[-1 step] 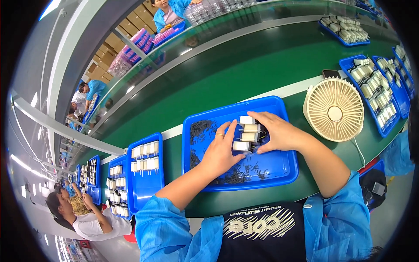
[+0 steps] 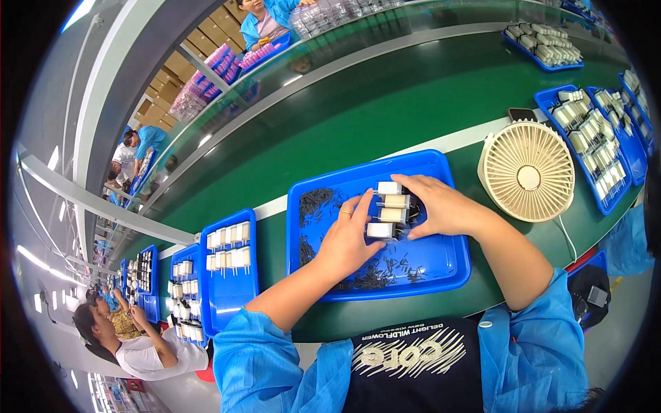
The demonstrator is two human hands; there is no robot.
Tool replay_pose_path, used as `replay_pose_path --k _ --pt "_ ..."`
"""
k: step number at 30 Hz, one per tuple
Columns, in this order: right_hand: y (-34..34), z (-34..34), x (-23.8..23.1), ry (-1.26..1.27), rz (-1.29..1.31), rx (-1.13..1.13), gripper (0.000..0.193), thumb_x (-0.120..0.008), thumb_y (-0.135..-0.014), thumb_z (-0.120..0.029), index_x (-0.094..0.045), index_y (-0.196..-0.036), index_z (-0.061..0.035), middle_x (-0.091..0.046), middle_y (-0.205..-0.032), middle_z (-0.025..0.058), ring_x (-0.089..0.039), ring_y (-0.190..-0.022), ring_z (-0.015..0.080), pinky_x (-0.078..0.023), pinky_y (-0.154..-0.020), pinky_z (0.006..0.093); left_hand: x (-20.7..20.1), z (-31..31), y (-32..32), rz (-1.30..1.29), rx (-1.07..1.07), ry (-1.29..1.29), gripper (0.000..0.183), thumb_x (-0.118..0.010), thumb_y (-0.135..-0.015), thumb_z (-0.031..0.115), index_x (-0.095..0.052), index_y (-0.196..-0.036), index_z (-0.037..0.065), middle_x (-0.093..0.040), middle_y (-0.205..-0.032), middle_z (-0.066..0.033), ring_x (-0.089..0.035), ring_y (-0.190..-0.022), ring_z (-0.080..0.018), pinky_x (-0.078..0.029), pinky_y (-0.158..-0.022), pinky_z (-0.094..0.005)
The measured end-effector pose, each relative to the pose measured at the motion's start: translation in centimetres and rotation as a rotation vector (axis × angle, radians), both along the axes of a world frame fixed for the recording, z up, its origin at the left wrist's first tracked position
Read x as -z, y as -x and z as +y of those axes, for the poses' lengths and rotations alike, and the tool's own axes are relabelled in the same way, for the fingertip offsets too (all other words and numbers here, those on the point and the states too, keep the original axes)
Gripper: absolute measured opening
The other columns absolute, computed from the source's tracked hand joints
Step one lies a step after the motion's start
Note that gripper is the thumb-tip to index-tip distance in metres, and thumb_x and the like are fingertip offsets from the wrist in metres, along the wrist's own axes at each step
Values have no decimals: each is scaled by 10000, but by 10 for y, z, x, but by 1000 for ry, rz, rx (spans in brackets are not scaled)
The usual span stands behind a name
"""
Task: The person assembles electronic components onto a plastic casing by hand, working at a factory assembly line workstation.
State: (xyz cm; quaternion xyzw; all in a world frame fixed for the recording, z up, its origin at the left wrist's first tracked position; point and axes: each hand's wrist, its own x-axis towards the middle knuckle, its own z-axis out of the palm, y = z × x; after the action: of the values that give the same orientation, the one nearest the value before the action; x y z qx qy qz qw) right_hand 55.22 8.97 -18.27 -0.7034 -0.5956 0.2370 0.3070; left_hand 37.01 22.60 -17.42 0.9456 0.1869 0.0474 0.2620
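Note:
Between my two hands is a short row of white box-shaped parts with thin metal pins. My left hand is closed along the row's left side, thumb at the near end. My right hand curls round the right side, its index finger at the far end and thumb near the closest part. My fingers partly hide the row's dark right side. Both hands are over a blue tray, and I cannot tell whether the row touches its bottom. Small black slivers lie scattered across the tray's left and near areas.
A cream fan stands right of the tray, a dark phone behind it. More blue trays of white parts stand left and right. Beyond runs a green belt. A person in white sits at left.

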Motion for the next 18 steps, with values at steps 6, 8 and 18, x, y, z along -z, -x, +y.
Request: replay_pose_path --k 6,8,18 --pt "-6 -4 2 8 -50 15 903 -744 -649 -47 -296 -1432 -73 -477 -1303 228 -462 -1218 372 -384 -1038 415 13 6 2 -104 58 -5 846 -801 -666 38 -373 -1393 107 -391 -1276 -173 -618 -960 -255 -517 -876 -355" --pt "-5 -3 1 23 -49 14 879 -715 -663 -20 -295 -1433 -72 -478 -1301 230 -465 -1217 368 -391 -1033 411 14 5 -1 -128 79 40 841 -799 -666 35 -376 -1390 105 -391 -1275 -172 -617 -963 -255 -518 -874 -352" --pt "-9 -2 6 48 -5 71 834 -688 -700 17 -308 -1435 -87 -549 -1199 198 -609 -962 299 -491 -890 389 -2 11 -16 -46 219 -230 1147 -893 -534 253 -238 -1463 102 -244 -1443 -229 -357 -1291 -410 -380 -1051 -439"
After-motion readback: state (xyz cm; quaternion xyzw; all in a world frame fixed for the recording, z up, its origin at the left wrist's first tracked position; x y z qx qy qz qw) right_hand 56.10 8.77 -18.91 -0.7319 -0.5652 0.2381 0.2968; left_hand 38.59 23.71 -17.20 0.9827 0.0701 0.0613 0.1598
